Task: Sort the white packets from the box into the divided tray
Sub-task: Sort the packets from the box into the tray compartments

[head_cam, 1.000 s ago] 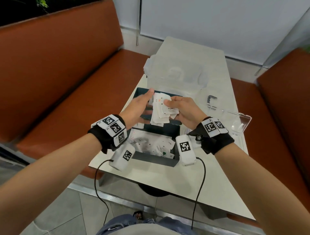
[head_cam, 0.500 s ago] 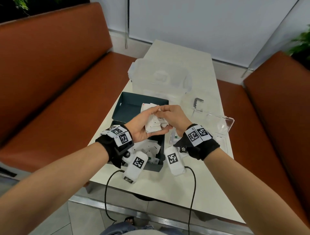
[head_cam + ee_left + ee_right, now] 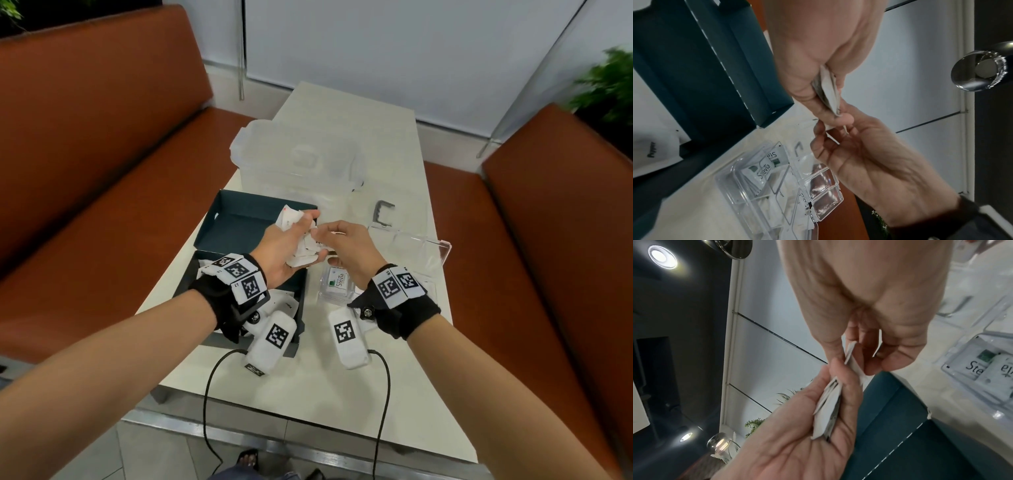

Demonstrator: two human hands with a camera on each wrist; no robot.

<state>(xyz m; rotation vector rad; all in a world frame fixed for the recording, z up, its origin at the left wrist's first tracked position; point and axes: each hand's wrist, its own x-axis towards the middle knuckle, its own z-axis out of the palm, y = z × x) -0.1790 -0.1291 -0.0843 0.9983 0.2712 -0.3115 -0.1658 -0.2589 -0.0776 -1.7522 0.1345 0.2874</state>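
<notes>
stack of packets (image 3: 301,251) held above box (image 3: 239,222), gripped in left hand (image 3: 284,250). right hand (image 3: 342,245) pinches edge of one packet (image 3: 854,363) at stack's top. tray (image 3: 342,287) just beside box, under right wrist, stevia packets already inside. advice: peel single packet, keep stack squeezed, read label, drop in matching compartment.

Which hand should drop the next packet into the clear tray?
Probably the right hand. It already pinches one packet pulled from the stack held by the left hand, and the tray lies on its side, just below it.
</notes>
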